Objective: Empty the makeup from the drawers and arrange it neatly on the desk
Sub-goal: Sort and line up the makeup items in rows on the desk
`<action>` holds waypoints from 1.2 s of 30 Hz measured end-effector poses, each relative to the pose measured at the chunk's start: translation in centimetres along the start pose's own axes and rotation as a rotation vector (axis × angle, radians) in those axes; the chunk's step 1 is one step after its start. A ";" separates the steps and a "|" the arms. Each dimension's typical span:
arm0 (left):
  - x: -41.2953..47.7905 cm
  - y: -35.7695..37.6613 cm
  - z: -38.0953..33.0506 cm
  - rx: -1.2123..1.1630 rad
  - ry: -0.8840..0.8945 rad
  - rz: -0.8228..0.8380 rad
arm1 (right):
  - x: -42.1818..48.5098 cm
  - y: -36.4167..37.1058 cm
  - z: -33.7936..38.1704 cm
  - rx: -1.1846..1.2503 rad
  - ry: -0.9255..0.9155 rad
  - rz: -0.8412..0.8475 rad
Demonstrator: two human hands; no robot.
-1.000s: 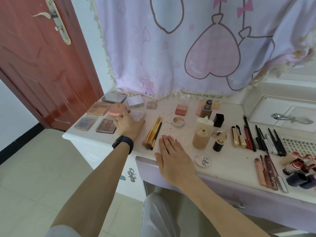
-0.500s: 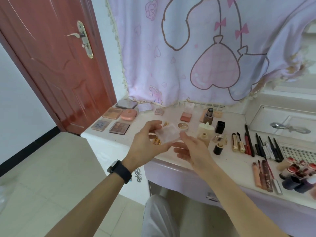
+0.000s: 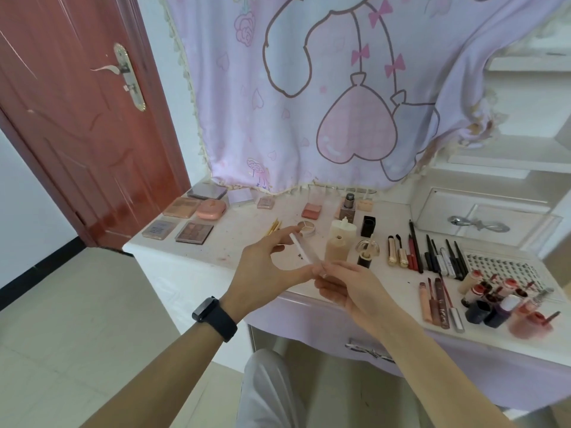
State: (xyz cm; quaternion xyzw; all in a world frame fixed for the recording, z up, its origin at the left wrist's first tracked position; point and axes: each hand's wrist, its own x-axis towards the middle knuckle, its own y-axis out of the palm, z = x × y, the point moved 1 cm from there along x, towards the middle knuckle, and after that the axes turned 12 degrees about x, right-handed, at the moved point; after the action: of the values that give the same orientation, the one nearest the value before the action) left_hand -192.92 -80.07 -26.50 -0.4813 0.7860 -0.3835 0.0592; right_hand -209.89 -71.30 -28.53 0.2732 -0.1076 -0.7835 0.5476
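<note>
so a second ago both hands were down on the bench [image 3: 191, 248], left one over the clear case [image 3: 304, 250] near the left end, right one flat by the front edge. Half a second ago the case was already up in the air, its flat face toward the camera. Now it's turned edge-on and reads as a thin pale strip, tilted, held above the middle of the front edge and not touching the bench. The left hand [image 3: 265, 270], watch [image 3: 214, 318] on the wrist, pinches the upper end between thumb and fingers [image 3: 285, 234]. The right hand [image 3: 352, 288] comes in from below, palm sort of up, fingertips nipping the lower end, so both hands have hold of it. Can't tell what's inside the case at this angle. The brushes [image 3: 274, 227] are mostly hidden behind the left hand, only the tips poke out, and the stuff at the right end is pretty blurry.
</note>
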 end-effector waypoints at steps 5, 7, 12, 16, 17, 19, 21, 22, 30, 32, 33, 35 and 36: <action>-0.1 -0.1 -0.9 0.188 0.111 0.055 | -0.2 0.1 1.3 -0.310 -0.053 0.108; -0.2 0.1 -1.0 0.229 0.127 0.075 | -0.3 0.3 1.7 -0.393 -0.074 0.119; -0.3 0.4 0.0 -0.134 -0.041 0.189 | -0.6 -0.1 2.3 -0.482 -0.155 0.088; -0.2 0.9 0.6 -0.352 -0.185 0.359 | -1.0 -0.1 2.2 -0.632 -0.197 0.174; -0.3 1.2 0.7 -0.389 -0.182 0.378 | -1.1 0.0 2.1 -0.645 -0.209 0.186; -0.3 1.6 1.0 -0.468 -0.164 0.386 | -1.2 0.1 2.1 -0.639 -0.234 0.192; -0.4 1.8 1.1 -0.527 -0.157 0.390 | -1.3 0.2 2.3 -0.634 -0.247 0.196; -0.3 1.8 1.1 -0.545 -0.151 0.391 | -1.2 0.2 2.4 -0.636 -0.255 0.199; -0.4 1.9 0.6 -0.768 -0.233 0.236 | -0.7 0.1 2.7 -0.560 -0.345 0.118; -0.3 1.8 0.8 -0.828 -0.252 0.219 | -0.6 0.2 2.9 -0.550 -0.355 0.119; -0.3 1.6 1.0 -0.849 -0.253 0.220 | -0.6 0.3 2.9 -0.549 -0.352 0.128; -0.2 1.3 1.6 -0.902 -0.271 0.190 | -0.4 0.5 2.9 -0.526 -0.367 0.127; -0.2 1.1 1.9 -0.923 -0.284 0.164 | -0.2 0.6 2.9 -0.490 -0.378 0.115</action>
State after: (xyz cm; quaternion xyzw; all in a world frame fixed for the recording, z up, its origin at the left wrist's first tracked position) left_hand -192.76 -80.70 -28.56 -0.4412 0.8935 0.0803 -0.0239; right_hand -210.91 -71.68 -25.80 -0.0239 -0.0308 -0.7909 0.6107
